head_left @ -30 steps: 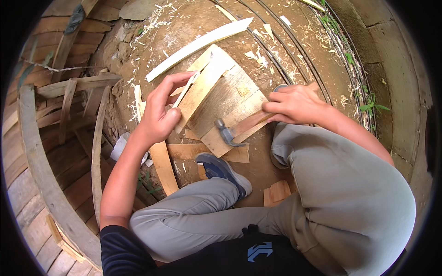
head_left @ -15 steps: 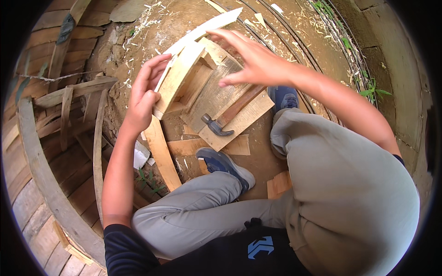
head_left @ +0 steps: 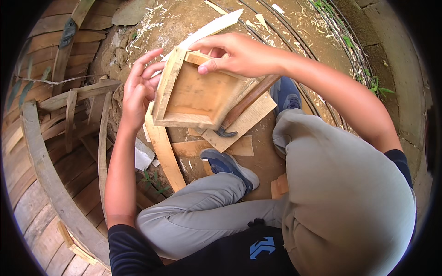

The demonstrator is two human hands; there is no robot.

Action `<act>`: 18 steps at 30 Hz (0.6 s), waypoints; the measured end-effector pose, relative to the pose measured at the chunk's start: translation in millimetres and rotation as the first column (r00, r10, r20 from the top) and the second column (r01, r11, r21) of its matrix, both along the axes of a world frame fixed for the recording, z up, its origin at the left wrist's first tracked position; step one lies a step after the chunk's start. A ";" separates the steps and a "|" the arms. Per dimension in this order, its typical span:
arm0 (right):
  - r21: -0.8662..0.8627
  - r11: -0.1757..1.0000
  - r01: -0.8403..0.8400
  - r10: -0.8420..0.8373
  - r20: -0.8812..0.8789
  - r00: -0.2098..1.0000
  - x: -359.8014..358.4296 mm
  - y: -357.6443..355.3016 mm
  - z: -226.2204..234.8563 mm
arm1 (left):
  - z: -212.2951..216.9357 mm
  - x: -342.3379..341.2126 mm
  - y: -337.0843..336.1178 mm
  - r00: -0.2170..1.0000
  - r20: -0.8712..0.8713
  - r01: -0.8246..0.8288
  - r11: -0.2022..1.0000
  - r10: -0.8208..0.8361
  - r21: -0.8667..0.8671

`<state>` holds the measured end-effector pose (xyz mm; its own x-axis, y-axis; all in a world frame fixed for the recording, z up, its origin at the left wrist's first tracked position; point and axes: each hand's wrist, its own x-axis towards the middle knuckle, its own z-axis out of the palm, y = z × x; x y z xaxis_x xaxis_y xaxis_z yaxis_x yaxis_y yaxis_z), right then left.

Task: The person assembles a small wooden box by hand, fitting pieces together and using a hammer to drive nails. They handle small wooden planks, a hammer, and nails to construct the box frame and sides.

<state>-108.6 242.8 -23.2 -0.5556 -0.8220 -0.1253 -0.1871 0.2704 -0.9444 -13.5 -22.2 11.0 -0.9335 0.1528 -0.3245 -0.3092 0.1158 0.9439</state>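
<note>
A shallow wooden box [head_left: 198, 94] is tilted so its open side faces me. My right hand [head_left: 232, 55] grips its upper rim, the thumb over the front and the fingers behind. Beside the box's left wall, my left hand [head_left: 139, 92] has its fingers apart, the index raised; whether it touches the wall I cannot tell. Under the box's lower right corner a hammer [head_left: 254, 99] with a brown wooden handle lies on a flat board [head_left: 258, 116]. Its head is partly hidden by the box.
A long pale plank [head_left: 216, 24] extends behind the box, and another strip [head_left: 164, 152] lies by my left shoe [head_left: 230, 169]. An old wooden frame [head_left: 43, 156] stands at left. Black cables [head_left: 294, 41] and wood shavings [head_left: 154, 18] lie on the dirt ground.
My right hand has come down onto the box's rim, and the box has turned to show its inside, now covering part of the hammer. My left hand's fingers have loosened from its side.
</note>
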 end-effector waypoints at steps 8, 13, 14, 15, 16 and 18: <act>0.039 0.998 0.053 -0.059 0.195 0.979 -5.4 19.0 -7.4 | -10.6 7.8 25.4 0.988 0.030 0.152 0.988 -0.151 -0.037; 0.109 0.994 0.008 -0.029 0.188 0.982 -7.5 25.5 -7.2 | -9.7 9.7 44.6 0.992 0.093 0.091 0.994 -0.085 -0.065; 0.119 0.993 0.007 -0.029 0.179 0.983 -6.6 25.8 -4.1 | -11.5 11.0 47.0 0.994 0.095 0.064 0.995 -0.056 -0.077; 0.129 0.992 0.007 -0.029 0.169 0.985 -5.9 25.8 -2.1 | -9.4 10.8 48.5 0.992 0.121 0.057 0.994 -0.046 -0.090; 0.128 0.992 0.004 -0.024 0.152 0.988 -5.6 26.8 -1.4 | -5.6 9.0 50.7 0.989 0.145 0.053 0.994 -0.038 -0.101; 0.127 0.992 0.000 -0.015 0.118 0.993 -5.0 28.5 -0.4 | -5.2 7.0 53.7 0.985 0.171 0.049 0.987 -0.022 -0.150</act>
<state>-113.7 271.3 -23.6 -0.5367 -0.7910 -0.2938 -0.0732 0.3905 -0.9177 -6.5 31.5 5.8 -0.8582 0.1210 -0.4988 -0.4554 0.2689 0.8487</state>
